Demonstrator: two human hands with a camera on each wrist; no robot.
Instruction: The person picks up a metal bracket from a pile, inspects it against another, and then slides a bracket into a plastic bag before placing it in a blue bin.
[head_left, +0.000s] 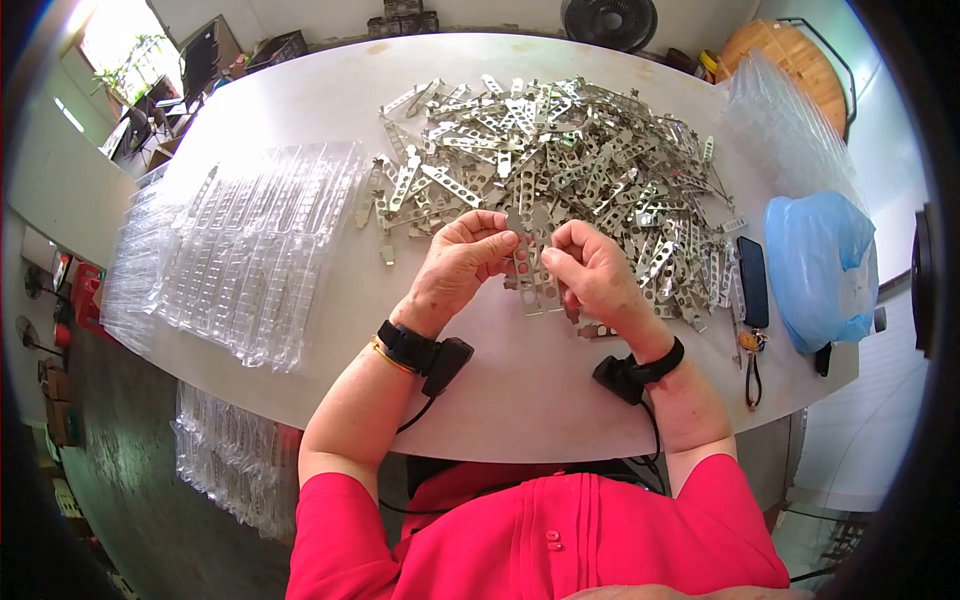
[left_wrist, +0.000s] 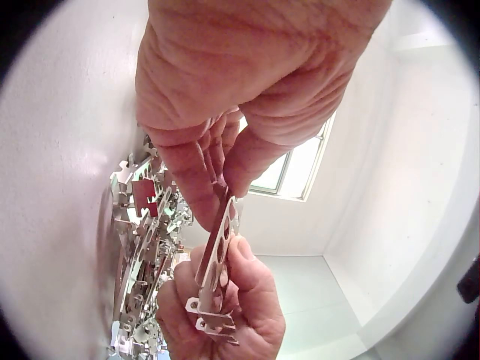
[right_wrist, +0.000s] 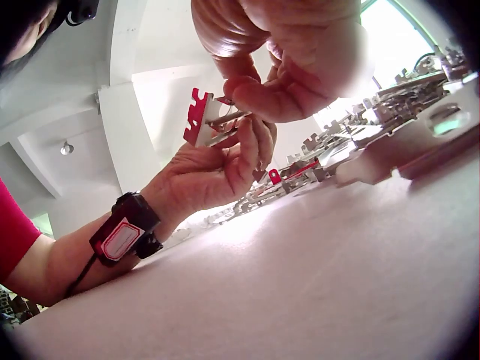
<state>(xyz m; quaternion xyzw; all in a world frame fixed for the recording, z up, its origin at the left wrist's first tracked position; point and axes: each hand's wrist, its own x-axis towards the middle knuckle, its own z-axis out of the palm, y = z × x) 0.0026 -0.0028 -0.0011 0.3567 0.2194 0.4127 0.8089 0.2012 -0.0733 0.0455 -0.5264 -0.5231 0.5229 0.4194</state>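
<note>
Both hands are raised over the table's near middle, just in front of a pile of loose metal brackets [head_left: 580, 160]. Between them are thin, silvery strips with rows of round holes, seemingly two perforated metal brackets [head_left: 527, 285] side by side. My left hand [head_left: 462, 262] pinches them between thumb and fingers from the left. From the other side my right hand [head_left: 605, 280] grips them, its thumb on the face. Bent, notched tabs stick out at the end of the brackets [left_wrist: 217, 251] in the left wrist view. Fingers hide part of the strips.
Stacked clear plastic trays [head_left: 240, 250] lie at the left, with more clear plastic [head_left: 795, 120] at the far right. A blue plastic bag [head_left: 820, 270], a dark phone [head_left: 752, 282] and keys [head_left: 751, 343] sit on the right. Cables run from both wrist cameras.
</note>
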